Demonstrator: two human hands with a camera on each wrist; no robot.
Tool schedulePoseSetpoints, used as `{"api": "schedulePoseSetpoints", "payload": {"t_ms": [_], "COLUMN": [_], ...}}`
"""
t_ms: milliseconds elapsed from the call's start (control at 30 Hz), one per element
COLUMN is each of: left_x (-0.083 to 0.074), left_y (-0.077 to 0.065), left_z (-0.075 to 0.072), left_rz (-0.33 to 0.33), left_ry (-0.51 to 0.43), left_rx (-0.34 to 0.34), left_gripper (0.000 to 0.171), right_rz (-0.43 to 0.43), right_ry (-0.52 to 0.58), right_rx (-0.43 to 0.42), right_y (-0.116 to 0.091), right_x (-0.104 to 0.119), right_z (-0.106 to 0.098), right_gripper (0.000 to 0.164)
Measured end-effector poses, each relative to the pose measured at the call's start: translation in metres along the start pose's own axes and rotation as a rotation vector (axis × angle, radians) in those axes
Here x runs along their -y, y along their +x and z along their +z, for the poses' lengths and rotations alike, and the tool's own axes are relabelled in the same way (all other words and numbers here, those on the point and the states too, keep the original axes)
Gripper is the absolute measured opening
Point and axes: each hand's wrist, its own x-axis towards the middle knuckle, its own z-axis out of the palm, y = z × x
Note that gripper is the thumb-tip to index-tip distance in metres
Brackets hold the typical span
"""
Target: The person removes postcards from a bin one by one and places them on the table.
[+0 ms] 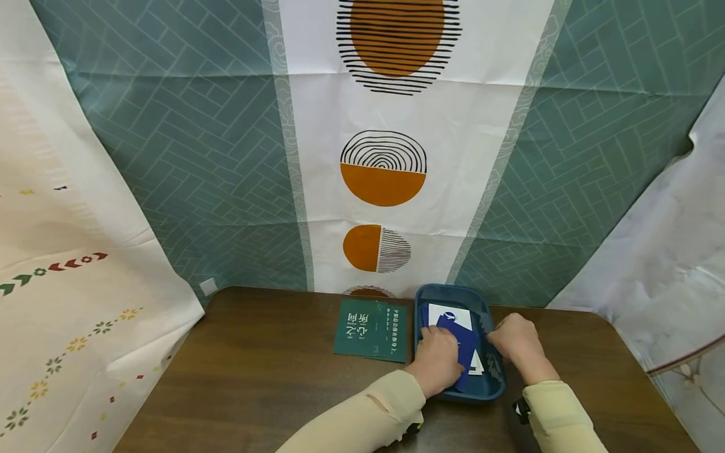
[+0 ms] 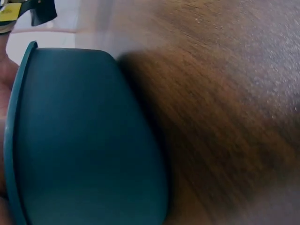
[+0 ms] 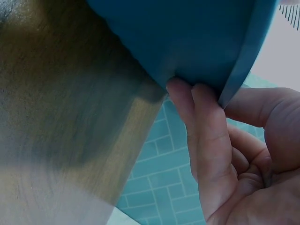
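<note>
A dark blue-green plastic tray [image 1: 491,393] stands on the table, holding blue and white cards. Over its left side is my left hand [image 1: 436,358], fingers bent at a dark blue card [image 1: 466,343] that lies slanted over a white card [image 1: 459,314]. In the left wrist view the tray's outer wall [image 2: 89,136] hides most of that hand. My right hand [image 1: 514,340] pinches the tray's right rim; the right wrist view has its fingers [image 3: 211,136] against the outside wall and the thumb at the rim's inner side.
Left of the tray, dark green booklets [image 1: 368,330] with white print lie on the brown wooden table [image 1: 272,365]. A patterned cloth [image 1: 385,107] hangs right behind the table's back edge, with pale cloth at both sides.
</note>
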Motion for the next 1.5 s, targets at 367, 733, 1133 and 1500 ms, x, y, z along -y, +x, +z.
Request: {"api": "schedulePoseSetpoints", "payload": {"t_ms": [367,733,1133,1500], "left_x": [-0.005,-0.007,0.01,0.035], "left_y": [0.0,-0.002,-0.007,-0.006], "left_z": [0.005,0.006,-0.002,-0.016], "left_rz": [-0.036,-0.044,0.126,0.1], "left_ry": [0.105,0.186,0.082,-0.54], "left_rx": [0.048,-0.034,-0.232,-0.075], "left_gripper": [0.089,0.089,0.028,0.026], "right_rz": [-0.016,-0.001,-0.008,-0.021], "right_ry": [0.011,0.008,-0.002,-0.026], "right_rx": [-0.011,-0.004,-0.016,-0.052], "right_y": [0.001,0.001,-0.002,-0.004], "right_x": [0.0,0.0,0.002,0.005], "right_z": [0.001,0.001,0.001,0.002], "right_gripper": [0.031,0.031,0.031,0.03]}}
